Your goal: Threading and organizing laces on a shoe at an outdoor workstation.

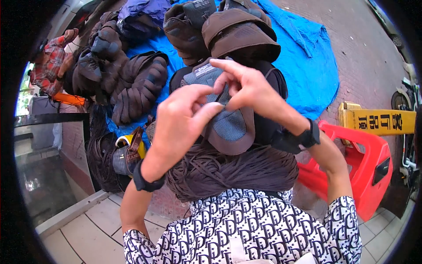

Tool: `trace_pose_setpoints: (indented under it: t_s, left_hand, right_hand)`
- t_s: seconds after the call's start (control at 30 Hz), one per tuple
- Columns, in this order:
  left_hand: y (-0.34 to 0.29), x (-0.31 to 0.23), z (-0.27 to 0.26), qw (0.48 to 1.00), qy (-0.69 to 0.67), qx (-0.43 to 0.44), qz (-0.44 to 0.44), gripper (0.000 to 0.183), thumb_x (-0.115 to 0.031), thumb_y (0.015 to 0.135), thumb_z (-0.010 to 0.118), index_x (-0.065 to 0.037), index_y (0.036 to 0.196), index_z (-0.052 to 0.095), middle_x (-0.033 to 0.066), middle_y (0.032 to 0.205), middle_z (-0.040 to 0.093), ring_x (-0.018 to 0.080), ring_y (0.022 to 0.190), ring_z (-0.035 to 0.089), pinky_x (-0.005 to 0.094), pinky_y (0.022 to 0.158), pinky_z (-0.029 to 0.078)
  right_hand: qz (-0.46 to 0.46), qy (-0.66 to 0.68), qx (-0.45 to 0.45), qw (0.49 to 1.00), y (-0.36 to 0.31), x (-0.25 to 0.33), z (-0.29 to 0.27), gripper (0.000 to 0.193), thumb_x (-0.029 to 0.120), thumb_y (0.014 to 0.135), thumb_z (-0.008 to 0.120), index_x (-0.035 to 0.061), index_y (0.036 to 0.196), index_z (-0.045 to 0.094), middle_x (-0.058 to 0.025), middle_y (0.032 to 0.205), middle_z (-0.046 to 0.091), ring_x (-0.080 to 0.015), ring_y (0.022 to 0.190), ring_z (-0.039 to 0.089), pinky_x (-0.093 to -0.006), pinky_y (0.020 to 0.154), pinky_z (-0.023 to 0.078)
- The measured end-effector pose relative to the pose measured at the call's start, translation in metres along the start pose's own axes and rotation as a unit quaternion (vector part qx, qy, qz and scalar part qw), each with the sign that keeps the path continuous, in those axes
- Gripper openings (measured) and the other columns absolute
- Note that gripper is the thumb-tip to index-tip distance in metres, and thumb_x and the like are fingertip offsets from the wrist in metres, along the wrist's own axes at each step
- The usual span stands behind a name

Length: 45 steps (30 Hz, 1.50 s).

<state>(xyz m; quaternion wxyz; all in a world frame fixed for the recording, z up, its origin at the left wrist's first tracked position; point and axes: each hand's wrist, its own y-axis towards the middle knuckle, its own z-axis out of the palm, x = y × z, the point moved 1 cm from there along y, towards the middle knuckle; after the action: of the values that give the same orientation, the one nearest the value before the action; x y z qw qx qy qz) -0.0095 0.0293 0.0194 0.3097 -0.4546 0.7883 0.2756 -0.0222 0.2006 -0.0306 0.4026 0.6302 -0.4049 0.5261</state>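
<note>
A brown shoe upper with grey-blue mesh lies in front of me, below both hands. My left hand comes over its left side, thumb and forefinger pinched together. My right hand meets it from the right, its fingertips closed on a thin dark shoelace, with the forefinger stretched out. The two hands' fingertips nearly touch over the mesh, and the lace passes between them. Part of the upper is hidden under the hands. Across my lap rests a thick bundle of dark brown shoelaces.
Stacked shoe uppers sit just beyond, with more piles to the left on a blue tarp. A red plastic chair and a yellow box stand at right. A person in a checked shirt is at far left.
</note>
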Motion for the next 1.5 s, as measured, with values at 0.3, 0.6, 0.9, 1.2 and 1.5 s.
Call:
trace_pose_setpoints:
  t_s: [0.3, 0.6, 0.9, 1.2, 1.5]
  left_hand:
    - [0.016, 0.001, 0.014, 0.984, -0.139, 0.105, -0.030, 0.017, -0.007, 0.078, 0.057, 0.003, 0.092, 0.058, 0.0125, 0.075, 0.061, 0.0146, 0.067, 0.059, 0.0265, 0.062, 0.047]
    - [0.015, 0.010, 0.022, 0.931, -0.336, 0.101, -0.100, 0.009, -0.006, 0.082, 0.055, 0.000, 0.087, 0.060, -0.0008, 0.070, 0.056, 0.0048, 0.065, 0.051, 0.0195, 0.058, 0.044]
    - [0.018, 0.012, 0.024, 0.922, -0.367, 0.040, -0.117, 0.010, -0.008, 0.085, 0.049, -0.002, 0.086, 0.057, 0.0018, 0.074, 0.056, 0.0069, 0.064, 0.052, 0.0221, 0.058, 0.044]
    - [0.019, 0.006, 0.029, 0.988, 0.095, 0.056, 0.104, 0.012, -0.009, 0.078, 0.057, 0.000, 0.086, 0.058, 0.0151, 0.080, 0.060, 0.0285, 0.074, 0.060, 0.0341, 0.066, 0.047]
    - [0.031, 0.013, 0.020, 0.985, 0.040, 0.135, -0.103, 0.017, -0.013, 0.082, 0.052, 0.002, 0.086, 0.059, 0.0062, 0.062, 0.057, 0.0109, 0.053, 0.055, 0.0249, 0.050, 0.043]
  right_hand:
    - [-0.135, -0.216, -0.055, 0.965, -0.003, 0.010, 0.015, 0.076, -0.002, 0.059, 0.066, 0.0068, 0.129, 0.037, -0.0145, 0.106, 0.055, -0.0275, 0.097, 0.056, -0.0332, 0.082, 0.045]
    - [-0.123, 0.016, -0.040, 0.992, -0.003, 0.002, 0.016, 0.085, -0.003, 0.047, 0.062, 0.0039, 0.128, 0.039, -0.0073, 0.112, 0.052, -0.0202, 0.103, 0.049, -0.0307, 0.091, 0.039]
    - [0.012, 0.262, -0.126, 0.957, -0.019, -0.011, 0.007, 0.034, -0.001, 0.063, 0.066, 0.0004, 0.097, 0.063, -0.0024, 0.082, 0.060, -0.0068, 0.066, 0.052, -0.0184, 0.060, 0.043]
    - [-0.004, 0.126, -0.190, 0.974, -0.030, 0.002, -0.021, 0.010, 0.005, 0.071, 0.065, 0.0020, 0.080, 0.068, -0.0019, 0.065, 0.061, -0.0030, 0.049, 0.048, -0.0162, 0.043, 0.036]
    - [0.016, -0.012, -0.088, 0.996, -0.051, -0.035, 0.007, 0.010, 0.010, 0.072, 0.064, 0.0019, 0.077, 0.066, -0.0055, 0.065, 0.060, -0.0103, 0.054, 0.056, -0.0213, 0.048, 0.043]
